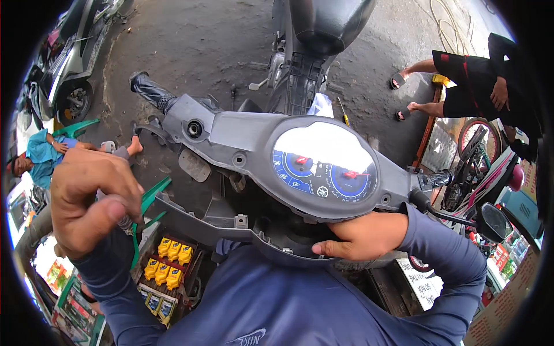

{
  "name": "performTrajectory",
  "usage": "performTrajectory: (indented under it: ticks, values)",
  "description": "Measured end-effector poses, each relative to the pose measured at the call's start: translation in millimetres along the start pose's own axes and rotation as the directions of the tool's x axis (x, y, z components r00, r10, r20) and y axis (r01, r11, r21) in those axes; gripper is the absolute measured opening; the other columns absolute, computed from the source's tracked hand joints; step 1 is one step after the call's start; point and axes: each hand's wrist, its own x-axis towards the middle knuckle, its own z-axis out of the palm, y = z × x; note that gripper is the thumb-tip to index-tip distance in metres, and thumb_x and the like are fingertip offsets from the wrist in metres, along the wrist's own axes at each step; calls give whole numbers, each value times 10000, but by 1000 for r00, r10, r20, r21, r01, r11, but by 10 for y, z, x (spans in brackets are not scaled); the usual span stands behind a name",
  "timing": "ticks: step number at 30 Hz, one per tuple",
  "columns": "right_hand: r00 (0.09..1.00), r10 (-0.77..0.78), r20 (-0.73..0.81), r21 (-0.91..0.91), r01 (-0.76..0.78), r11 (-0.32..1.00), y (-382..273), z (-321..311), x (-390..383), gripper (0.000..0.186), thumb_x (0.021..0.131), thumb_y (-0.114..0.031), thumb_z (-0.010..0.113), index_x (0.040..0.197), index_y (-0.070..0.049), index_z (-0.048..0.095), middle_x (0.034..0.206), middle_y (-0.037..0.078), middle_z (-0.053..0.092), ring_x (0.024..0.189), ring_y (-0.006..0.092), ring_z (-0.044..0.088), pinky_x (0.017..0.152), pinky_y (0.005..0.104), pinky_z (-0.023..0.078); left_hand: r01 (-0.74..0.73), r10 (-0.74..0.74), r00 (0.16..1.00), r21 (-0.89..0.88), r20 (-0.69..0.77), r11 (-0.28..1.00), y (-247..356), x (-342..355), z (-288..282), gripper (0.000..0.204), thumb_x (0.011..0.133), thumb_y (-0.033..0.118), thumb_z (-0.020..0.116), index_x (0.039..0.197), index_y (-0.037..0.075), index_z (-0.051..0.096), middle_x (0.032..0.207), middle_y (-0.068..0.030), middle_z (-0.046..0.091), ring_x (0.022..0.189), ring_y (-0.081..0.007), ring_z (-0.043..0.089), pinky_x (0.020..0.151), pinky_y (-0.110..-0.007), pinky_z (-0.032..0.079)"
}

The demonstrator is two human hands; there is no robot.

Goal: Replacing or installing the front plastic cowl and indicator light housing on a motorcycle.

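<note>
In front of me is a motorbike's grey handlebar cover [231,135] with a blue-faced instrument cluster [326,161], glare whitening its upper part. My left hand [95,199] is raised at the left, apart from the bike, its fingers curled in toward the thumb. Whatever it may hold is hidden. Beneath the cluster, my right hand [366,236] reaches into the dark gap between the handlebar cover and the grey front cowl [208,230]. Its thumb lies stretched near the cowl's rim; the other fingers are out of sight under the cover.
A rubber grip [153,92] and lever [156,128] stick out at left, a mirror [495,222] at right. Yellow bottles [167,262] stand in a rack at lower left. One person [43,155] sits at left; another [473,86] stands at right. A screwdriver [344,112] lies beyond the cluster.
</note>
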Motion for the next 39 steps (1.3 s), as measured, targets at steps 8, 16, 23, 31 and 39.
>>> performTrajectory:
  ticks: [8,16,23,31,39]
  values:
    - [997,81,9,7,-81,997,-94,-4,3,592,985,-433,520,1274,83,497,1304,279,496,1263,385,461,1091,407,345,-274,-479,767,-893,-426,356,-1548,-300,1904,487,850,223,651,1248,-36,543,1091,-134,651,1007,-239,645,817,-292,522]
    - [934,352,-57,46,-349,936,-235,73,103,534,994,-419,513,1261,43,538,1265,236,561,1225,357,510,1061,399,387,-290,-647,616,-893,-449,345,-1832,27,2155,257,921,28,548,1164,-9,625,1060,-80,692,935,-157,664,861,-264,502]
    - [981,192,3,-130,-190,973,-214,-15,44,554,995,-425,502,1261,61,516,1271,248,530,1250,364,483,1088,404,361,-443,-514,732,-886,-447,138,-2047,-4,2180,307,996,154,514,1273,20,519,1190,-151,635,1075,-274,649,945,-421,539]
    - [988,150,27,-51,-148,988,-284,-69,34,585,1016,-444,438,1282,74,489,1291,269,504,1269,385,457,1100,410,339,-380,-514,752,-908,-414,176,-1926,64,2066,356,1002,187,488,1320,28,493,1246,-150,606,1113,-277,627,977,-419,512]
    - [997,72,-7,26,-72,997,-246,13,-23,624,1028,-468,380,1285,92,479,1294,302,483,1278,409,438,1102,424,332,-386,-565,673,-878,-477,283,-1711,141,1935,263,941,149,587,1150,-11,599,1072,-143,674,948,-214,680,847,-320,557]
